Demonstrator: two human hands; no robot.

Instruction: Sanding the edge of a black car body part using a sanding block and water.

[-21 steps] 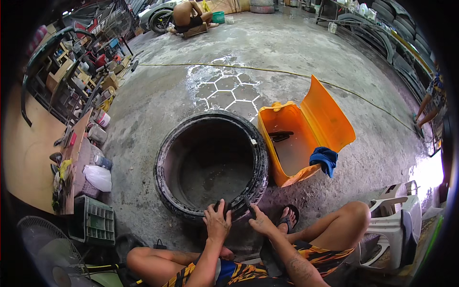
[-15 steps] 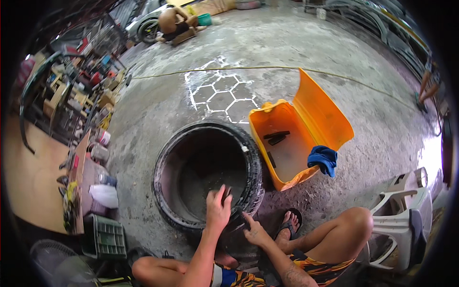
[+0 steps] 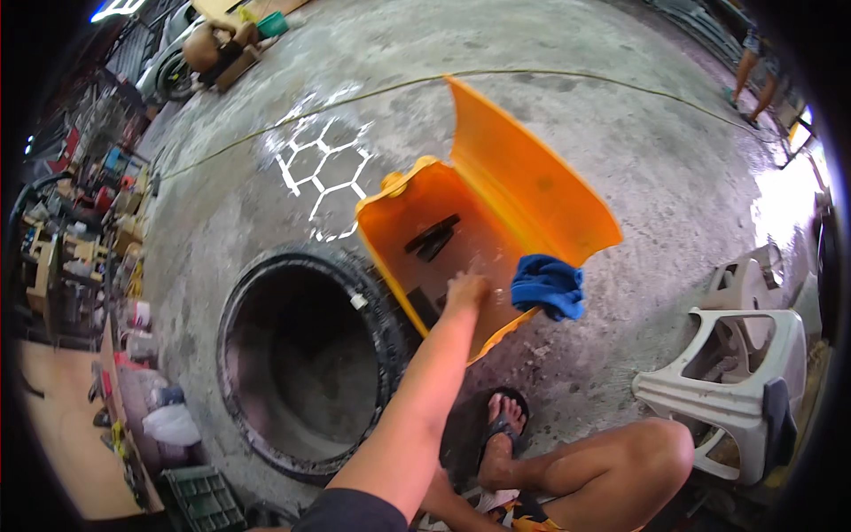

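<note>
My left arm crosses the view, and my left hand [image 3: 468, 289] dips into murky water in a cut-open orange plastic container [image 3: 507, 348]. Its fingers are blurred and partly under water, so any grip is unclear. Dark flat pieces [image 3: 433, 237] lie in the container beyond that hand, and another dark piece [image 3: 422, 306] is by the near left wall. A blue cloth [image 3: 548, 285] drapes over the container's right corner. Low in front of me, my right forearm [image 3: 456, 510] passes under the left arm, which hides most of the right hand. Left of the container stands a big black tyre-like ring [image 3: 232, 355].
White hexagon lines [image 3: 332, 188] mark the wet concrete beyond the ring. A yellowish hose [image 3: 372, 91] runs across the floor. White plastic stools [image 3: 709, 386] stand at right, a green crate [image 3: 199, 498] at lower left. One person [image 3: 208, 53] crouches far left; another stands far right.
My left hand has moved from over the black ring into the orange container. My right hand has drawn back beneath the left arm. The view has turned right.
</note>
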